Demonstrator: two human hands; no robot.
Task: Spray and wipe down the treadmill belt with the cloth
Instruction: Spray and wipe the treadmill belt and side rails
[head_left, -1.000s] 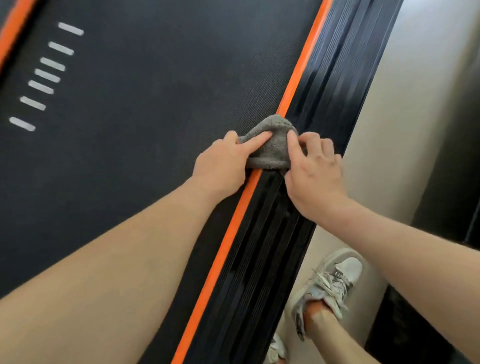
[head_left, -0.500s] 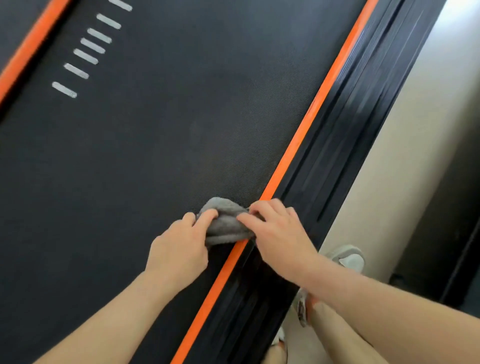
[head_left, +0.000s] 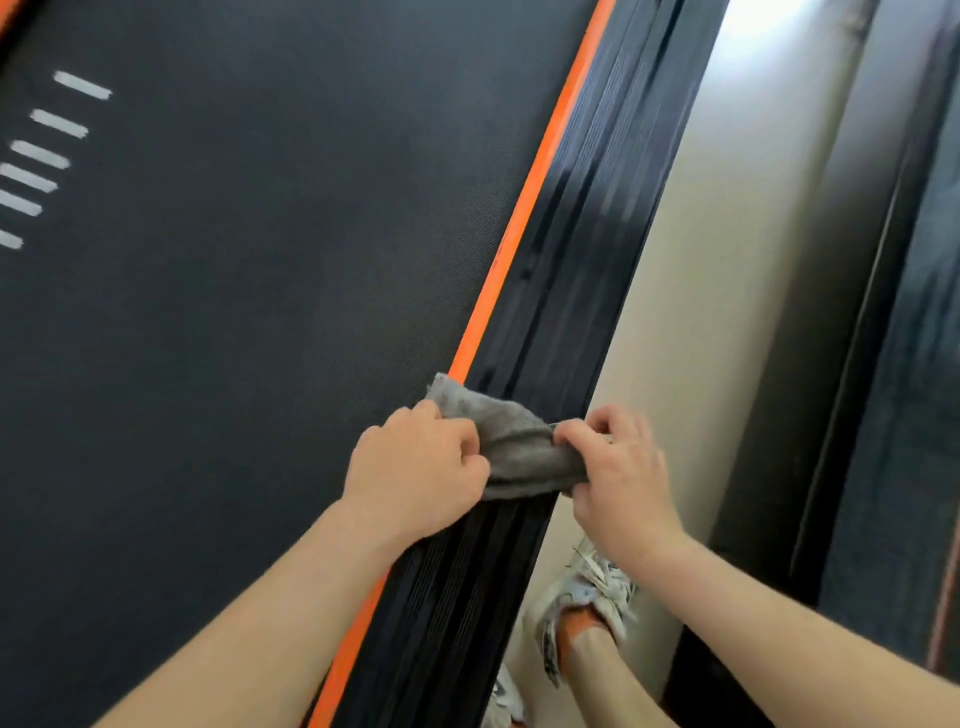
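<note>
- The wide dark treadmill belt (head_left: 234, 338) is seen on the left.
- A black ribbed side rail (head_left: 597, 208) is set along its right edge, with an orange stripe (head_left: 522, 208) between them.
- The left hand (head_left: 415, 467) is curled round one end of the grey cloth (head_left: 514, 447).
- The other end is pinched by the right hand (head_left: 623, 483).
- The cloth is stretched across the rail, one corner at the belt's edge.
- A white shoe (head_left: 592, 587) is seen below.

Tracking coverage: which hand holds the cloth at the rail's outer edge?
The right hand: it pinches the cloth at the outer edge of the rail, beside the floor. The left hand grips the other end at the belt edge.
</note>
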